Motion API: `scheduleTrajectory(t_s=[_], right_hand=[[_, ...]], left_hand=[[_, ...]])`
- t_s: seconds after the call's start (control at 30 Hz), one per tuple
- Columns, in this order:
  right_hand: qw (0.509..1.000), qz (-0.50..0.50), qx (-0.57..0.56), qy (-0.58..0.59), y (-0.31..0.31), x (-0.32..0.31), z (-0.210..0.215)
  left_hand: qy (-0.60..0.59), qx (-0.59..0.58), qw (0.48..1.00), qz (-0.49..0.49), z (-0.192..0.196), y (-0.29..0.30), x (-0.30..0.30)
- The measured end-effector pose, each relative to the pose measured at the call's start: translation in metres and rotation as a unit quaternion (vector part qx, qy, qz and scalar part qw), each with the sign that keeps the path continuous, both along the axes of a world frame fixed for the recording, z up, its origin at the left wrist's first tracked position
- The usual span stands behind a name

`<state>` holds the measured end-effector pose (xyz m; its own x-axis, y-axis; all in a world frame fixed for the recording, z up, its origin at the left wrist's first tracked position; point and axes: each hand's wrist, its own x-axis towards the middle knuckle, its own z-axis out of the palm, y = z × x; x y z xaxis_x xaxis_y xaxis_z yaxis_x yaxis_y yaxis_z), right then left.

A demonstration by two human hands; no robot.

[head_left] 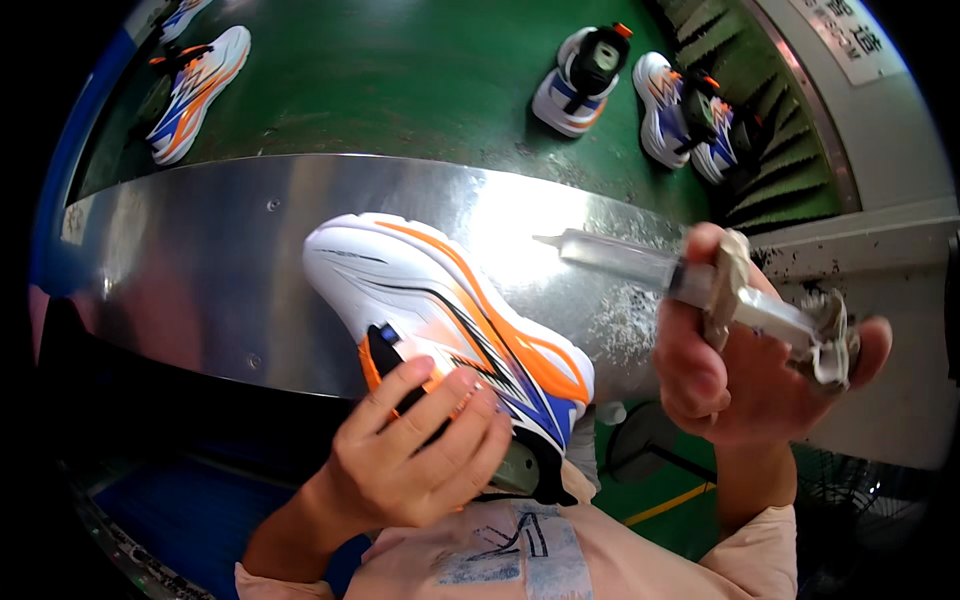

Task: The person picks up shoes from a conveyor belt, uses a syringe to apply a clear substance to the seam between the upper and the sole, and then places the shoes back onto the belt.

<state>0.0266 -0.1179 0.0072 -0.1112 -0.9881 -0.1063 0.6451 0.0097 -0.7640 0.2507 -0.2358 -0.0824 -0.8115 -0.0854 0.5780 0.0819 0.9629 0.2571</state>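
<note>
A white running shoe [400, 270] with orange, black and purple-blue trim lies on its side across the metal ledge, toe pointing to the far left. My left hand [420, 450] grips it at the tongue and collar, fingers bent over the upper; the thumb is hidden. In my right hand [740, 370], raised over the ledge's right end, is a clear syringe [625, 262]. Its thin tip points left toward the shoe without touching it. Grey-brown wrapping surrounds the syringe's flange and its plunger end, where my fingers curl round it.
Beyond the metal ledge [200, 250] runs a green surface [400, 80] bearing several similar shoes, including one at far left [200, 95] and one at far right [575, 85]. Whitish crumbs are scattered near the ledge's right end. Green bristly strips [800, 160] line the right side.
</note>
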Motion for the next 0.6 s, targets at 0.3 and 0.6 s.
scheduleTrajectory(t_s=[0.3, 0.6], right_hand=[[0.984, 0.124, 0.072, -0.11, -0.097, 0.024, -0.011], [0.98, 0.148, 0.123, -0.058, -0.125, 0.033, -0.019]], left_hand=[[0.036, -0.003, 0.999, -0.005, -0.012, 0.0, 0.006], [0.078, -0.005, 0.997, 0.006, -0.026, -0.001, 0.01]])
